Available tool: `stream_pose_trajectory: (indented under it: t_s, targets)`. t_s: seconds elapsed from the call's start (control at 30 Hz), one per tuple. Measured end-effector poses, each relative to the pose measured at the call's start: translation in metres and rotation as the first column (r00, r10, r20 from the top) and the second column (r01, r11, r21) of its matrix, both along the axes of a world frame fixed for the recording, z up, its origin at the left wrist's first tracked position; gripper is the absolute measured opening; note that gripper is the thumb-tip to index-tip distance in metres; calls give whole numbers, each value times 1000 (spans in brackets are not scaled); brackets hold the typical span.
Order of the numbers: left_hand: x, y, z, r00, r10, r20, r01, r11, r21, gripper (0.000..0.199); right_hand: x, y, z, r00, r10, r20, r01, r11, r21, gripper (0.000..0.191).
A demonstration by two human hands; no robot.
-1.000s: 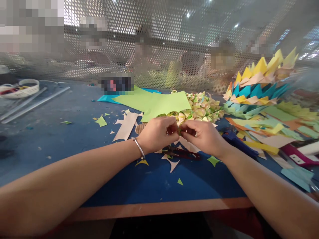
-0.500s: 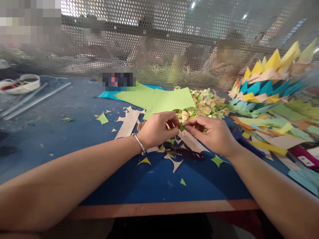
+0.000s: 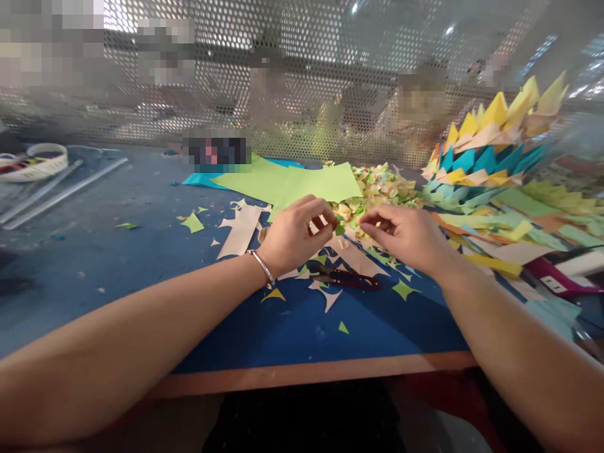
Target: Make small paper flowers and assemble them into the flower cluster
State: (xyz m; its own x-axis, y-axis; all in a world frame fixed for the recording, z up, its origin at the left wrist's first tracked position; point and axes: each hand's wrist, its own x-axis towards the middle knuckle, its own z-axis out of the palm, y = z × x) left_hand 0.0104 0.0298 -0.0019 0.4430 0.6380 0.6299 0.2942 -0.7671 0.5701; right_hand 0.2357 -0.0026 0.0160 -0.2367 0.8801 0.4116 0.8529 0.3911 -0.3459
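Observation:
My left hand (image 3: 302, 231), with a silver bangle on the wrist, pinches a small green paper piece (image 3: 340, 228) between thumb and forefinger. To its right, my right hand (image 3: 403, 238) hovers with thumb and forefinger together; whether something tiny is between them is hard to see. A gap separates the two hands. Below them on the blue table lie snips (image 3: 349, 277) with dark red handles, among paper offcuts. Just behind the fingers is a heap of small folded paper pieces (image 3: 389, 187), pale pink and green.
Light green paper sheets (image 3: 302, 181) lie over blue paper at the back. A layered folded-paper piece (image 3: 491, 148) stands at right, with paper strips (image 3: 514, 251) before it. Clear rods (image 3: 70, 192) and a white tray (image 3: 44, 163) are far left. A perforated screen (image 3: 302, 94) closes the back.
My right hand has come away from the green piece to the right, leaving it in my left fingers. The camera view has shifted slightly.

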Motion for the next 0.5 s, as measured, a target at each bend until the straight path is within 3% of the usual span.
stream_pose_trajectory:
  t_s: [0.17, 0.3, 0.5]
  targets:
    - [-1, 7, -5, 999, -33, 28, 34, 999, -42, 10, 36, -21, 3, 980, -181, 84, 179, 983, 34, 19]
    - [-1, 14, -7, 997, -21, 70, 29, 993, -117, 9, 82, -42, -9, 888, -439, 140, 437, 898, 48, 29]
    - [-3, 13, -5, 994, -37, 98, 51, 988, -145, 8, 121, -52, -33, 851, -481, 211, 492, 871, 2, 41]
